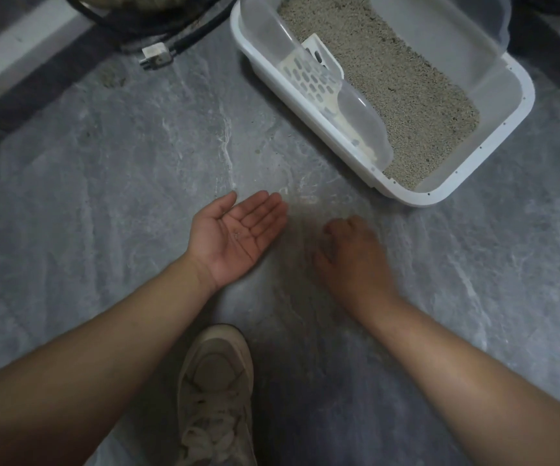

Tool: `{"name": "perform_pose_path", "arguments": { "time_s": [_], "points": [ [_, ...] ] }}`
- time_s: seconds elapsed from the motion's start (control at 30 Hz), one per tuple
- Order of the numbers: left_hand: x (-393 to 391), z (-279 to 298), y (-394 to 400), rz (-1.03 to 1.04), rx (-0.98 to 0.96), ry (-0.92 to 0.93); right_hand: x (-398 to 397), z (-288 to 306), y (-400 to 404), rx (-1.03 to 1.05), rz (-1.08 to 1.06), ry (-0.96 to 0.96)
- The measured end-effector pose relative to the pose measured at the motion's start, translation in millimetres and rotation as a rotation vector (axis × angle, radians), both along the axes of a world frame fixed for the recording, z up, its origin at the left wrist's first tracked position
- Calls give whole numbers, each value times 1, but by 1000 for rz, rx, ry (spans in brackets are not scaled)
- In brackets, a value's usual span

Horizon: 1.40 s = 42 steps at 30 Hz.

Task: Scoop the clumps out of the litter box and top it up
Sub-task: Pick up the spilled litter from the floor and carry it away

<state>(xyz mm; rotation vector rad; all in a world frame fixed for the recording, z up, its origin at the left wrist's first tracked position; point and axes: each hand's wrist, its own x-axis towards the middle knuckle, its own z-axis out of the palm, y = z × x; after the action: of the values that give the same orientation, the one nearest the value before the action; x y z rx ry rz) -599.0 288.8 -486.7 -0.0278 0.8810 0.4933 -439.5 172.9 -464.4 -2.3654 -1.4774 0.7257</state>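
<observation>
Grey marble floor (137, 196), litter box (493, 183) far right, slotted scoop (312, 79) leaning inside.
Left hand (238, 233) released, palm up; right hand (349, 253) loosely curled, empty. Light, stiff scoop: take by handle.

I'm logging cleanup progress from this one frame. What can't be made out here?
- Right hand, head view: back faces camera and it is motion-blurred, so its fingertips are hidden.
- Left hand: specks on the palm, too small to identify.
- Scoop: handle obscured behind the litter box translucent rim.

left hand (238, 232): palm up, flat | right hand (351, 252): palm down, fingers curled
</observation>
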Motion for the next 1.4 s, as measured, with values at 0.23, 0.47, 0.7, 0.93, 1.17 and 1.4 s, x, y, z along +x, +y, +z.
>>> {"name": "perform_pose_path", "arguments": {
  "time_s": [0.23,0.47,0.7,0.93,1.17,1.4],
  "points": [
    [-8,-5,4,60,-6,59,8,-32,-26,-258,78,-118],
    [-11,-6,3,65,-7,67,5,-42,-20,-238,59,-64],
    [-11,-4,4,65,-8,58,-5,-22,-4,-134,-15,27],
    [-1,1,-5,-65,-13,-13,-67,19,41,171,-64,419],
    [-8,0,4,34,-8,20,-34,-3,32,197,-18,135],
    [-9,-5,5,69,-19,59,-23,-29,32,-137,205,-119]
  ]
}}
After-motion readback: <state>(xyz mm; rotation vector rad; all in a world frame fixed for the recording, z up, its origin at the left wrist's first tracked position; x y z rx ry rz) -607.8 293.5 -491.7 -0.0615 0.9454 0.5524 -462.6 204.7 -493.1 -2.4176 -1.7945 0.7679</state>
